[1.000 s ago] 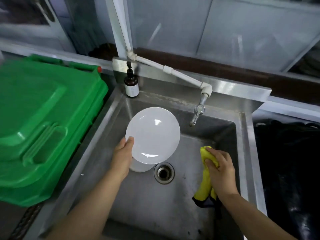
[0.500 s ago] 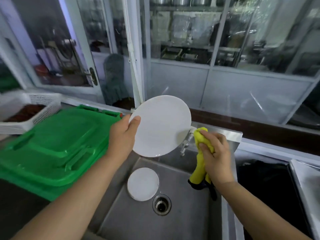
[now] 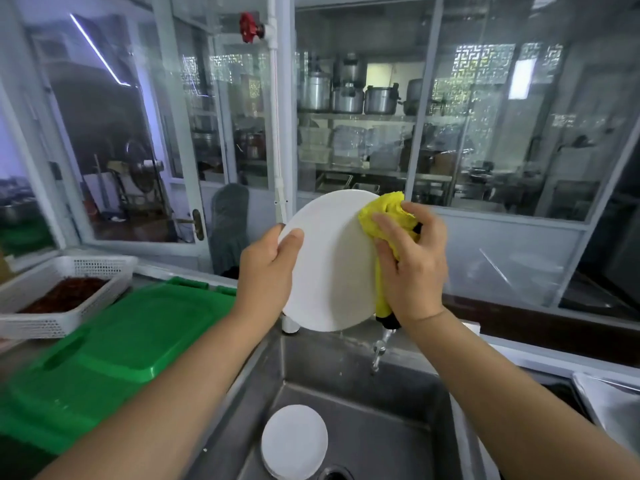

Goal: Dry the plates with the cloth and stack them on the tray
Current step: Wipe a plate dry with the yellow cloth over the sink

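My left hand (image 3: 268,271) grips the left rim of a round white plate (image 3: 332,265), held upright at chest height above the sink. My right hand (image 3: 410,261) clutches a bunched yellow cloth (image 3: 384,216) and presses it against the plate's right edge. The cloth's dark-trimmed tail hangs down below my right hand. A small stack of white plates (image 3: 294,441) lies in the bottom of the steel sink (image 3: 381,403), next to the drain. A steel tray corner (image 3: 609,403) shows at the far right.
A green plastic bin lid (image 3: 114,344) lies left of the sink. Behind it stands a white perforated basket (image 3: 65,289) with dark red contents. The tap (image 3: 379,351) juts over the sink below the plate. Glass partitions stand behind.
Both hands rose with the plate out of the sink to chest height. The cloth moved from beside the plate onto its right edge. The view tilted up.
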